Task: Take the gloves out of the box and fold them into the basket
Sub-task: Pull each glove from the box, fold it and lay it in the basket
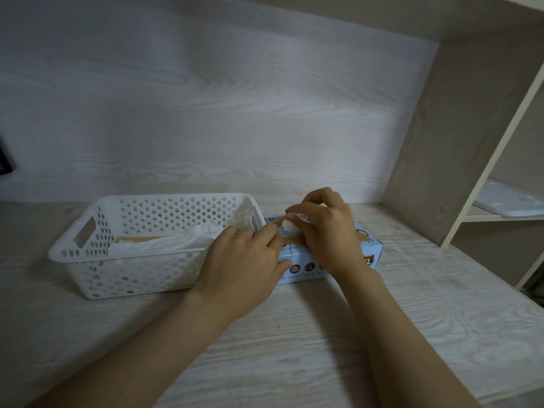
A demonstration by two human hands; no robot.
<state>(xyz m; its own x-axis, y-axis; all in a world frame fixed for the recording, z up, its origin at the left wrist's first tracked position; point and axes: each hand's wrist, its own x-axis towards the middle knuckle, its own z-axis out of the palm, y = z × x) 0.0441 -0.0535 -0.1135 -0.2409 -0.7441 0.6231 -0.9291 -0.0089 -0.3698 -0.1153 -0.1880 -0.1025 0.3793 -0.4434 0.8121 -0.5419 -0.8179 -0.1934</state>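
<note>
A light blue glove box [369, 251] lies on the wooden desk just right of a white perforated basket [129, 269]. Several white gloves [164, 242] lie folded inside the basket. My left hand [244, 263] presses on the box's left end, its index finger stretched across the top. Above the opening, my right hand [326, 228] pinches a bit of white glove [290, 225] that sticks up out of the box. Most of the box's top is hidden under both hands.
A wood-grain back panel rises behind the desk. A side panel and white shelf frame [482, 184] stand at the right, with a white flat object [512, 198] on a shelf. A dark object [4, 160] shows at the left edge.
</note>
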